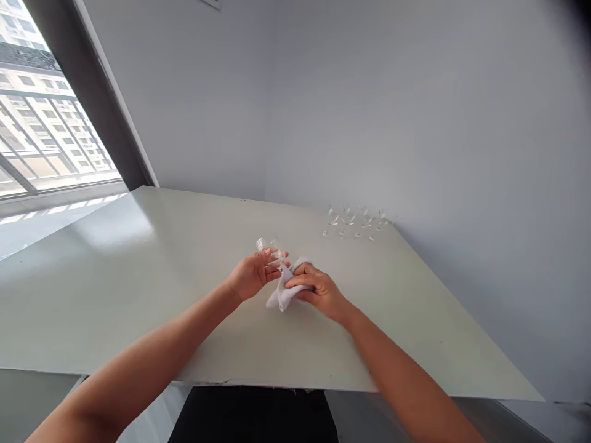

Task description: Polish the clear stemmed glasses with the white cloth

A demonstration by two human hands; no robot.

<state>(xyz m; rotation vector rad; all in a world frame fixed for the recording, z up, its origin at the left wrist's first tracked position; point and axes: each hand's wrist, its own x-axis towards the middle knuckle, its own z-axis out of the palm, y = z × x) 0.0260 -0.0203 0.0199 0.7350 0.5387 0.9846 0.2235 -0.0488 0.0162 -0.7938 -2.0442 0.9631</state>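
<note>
Above the white table [221, 246], my left hand [253, 271] is closed around a clear wine glass [265, 243], its bowl tilted up and away to the left. My right hand [318, 288] grips a white cloth [287, 290], bunched between thumb and fingers. The cloth meets the lower end of the glass near my left fingertips, and it hides the stem and foot there. Farther back on the right, several clear stemmed glasses [348, 216] stand upright in a group on the tabletop.
Grey walls [369, 111] meet in a corner behind the table. A window [50, 117] lies off to the left. The table's front edge [258, 383] runs close to my body, and its right edge [471, 317] runs beside the wall.
</note>
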